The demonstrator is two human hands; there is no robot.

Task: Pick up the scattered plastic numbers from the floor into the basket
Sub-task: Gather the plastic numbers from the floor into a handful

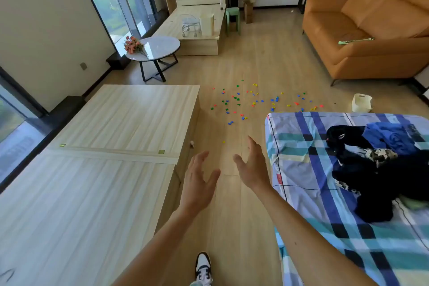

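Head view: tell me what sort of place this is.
Likely a studio flat: an orange sofa, a bed with a checked sheet and a round table share one wood-floored room.

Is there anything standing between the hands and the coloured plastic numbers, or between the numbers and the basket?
Nothing visible does. Only bare wooden floor lies between the open left hand and right hand and the scattered coloured plastic numbers. The cream plastic basket stands on the same floor just right of them.
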